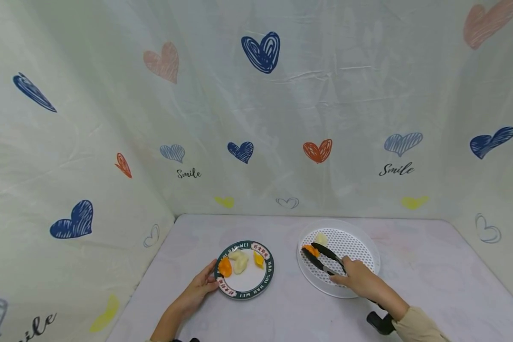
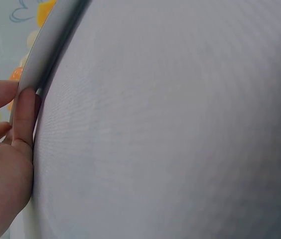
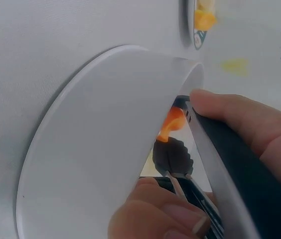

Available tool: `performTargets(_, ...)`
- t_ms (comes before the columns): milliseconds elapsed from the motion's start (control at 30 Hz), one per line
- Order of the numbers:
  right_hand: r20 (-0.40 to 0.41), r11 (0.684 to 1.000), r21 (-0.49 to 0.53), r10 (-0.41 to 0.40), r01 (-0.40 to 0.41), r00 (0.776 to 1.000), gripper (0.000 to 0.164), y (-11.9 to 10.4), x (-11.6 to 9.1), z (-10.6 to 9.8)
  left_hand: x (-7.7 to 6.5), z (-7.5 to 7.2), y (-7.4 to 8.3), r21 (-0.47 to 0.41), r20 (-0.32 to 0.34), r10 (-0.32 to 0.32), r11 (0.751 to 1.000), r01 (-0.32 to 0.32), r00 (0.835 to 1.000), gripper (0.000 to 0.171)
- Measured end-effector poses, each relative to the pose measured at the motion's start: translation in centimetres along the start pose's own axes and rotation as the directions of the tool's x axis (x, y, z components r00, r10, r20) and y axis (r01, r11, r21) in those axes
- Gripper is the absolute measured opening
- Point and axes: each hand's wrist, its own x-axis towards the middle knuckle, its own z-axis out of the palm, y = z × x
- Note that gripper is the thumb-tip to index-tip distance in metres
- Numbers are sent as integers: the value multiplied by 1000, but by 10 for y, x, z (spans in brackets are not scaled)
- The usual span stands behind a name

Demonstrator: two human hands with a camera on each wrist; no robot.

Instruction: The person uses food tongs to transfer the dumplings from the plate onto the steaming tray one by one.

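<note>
My left hand (image 1: 198, 287) holds the left rim of a small round plate (image 1: 243, 284) with a dark green lettered border. On the plate lie an orange piece (image 1: 224, 267), pale pieces (image 1: 240, 262) and a yellow piece (image 1: 258, 260). In the left wrist view, fingers (image 2: 24, 117) pinch the plate's edge. My right hand (image 1: 359, 277) grips black-tipped tongs (image 1: 312, 259) over a white round tray (image 1: 356, 247) with a perforated base. The tong tips lie either side of another orange piece (image 1: 309, 250), seen also in the right wrist view (image 3: 173, 120).
A pale piece (image 1: 321, 238) lies in the tray beyond the tong tips. Both dishes stand on a whitish table (image 1: 282, 313), with a heart-printed curtain (image 1: 282, 109) behind and at the sides. A black device (image 1: 380, 323) sits by the right wrist.
</note>
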Motion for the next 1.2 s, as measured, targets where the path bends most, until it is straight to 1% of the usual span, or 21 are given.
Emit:
performTargets(200,-3,1000,3,11,-11,1000,59,-2,1,0,0,0,0,-8,-5,-4,1000,4,1000,76)
performTargets(333,-7,1000,3,0,0,1000,56,-2,0,0,0,1,0,-3,-13,2,1000,-2,1000,76)
performTargets(533,-26,1000,13,-21,21,999,58,-2,-1,-1,-1,1,0,-4,-18,-2,1000,2,1000,75)
performTargets(733,-52,999,17,-43,43,998,67,-5,-4,-8,0,1,0,1,-23,-10,1000,10,1000,76)
performTargets(867,-63,997,18,-67,69,996,70,-7,-5,-12,0,1,0,2,-21,-4,1000,4,1000,76)
performTargets(933,-64,996,48,-77,80,995,66,-8,-5,-13,0,1,0,1,-19,-1,1000,1,1000,76)
performTargets(1100,-58,985,117,-117,123,991,62,-16,-7,-14,0,1,-1,0,-14,1,1000,-1,1000,76)
performTargets(1167,-57,983,116,-133,139,989,70,-21,-8,-14,0,1,-1,-2,-18,-1,1000,1,1000,76)
performTargets(1200,-46,982,133,-130,135,990,72,-24,-9,-13,0,2,-1,-2,-22,-3,1000,3,1000,76)
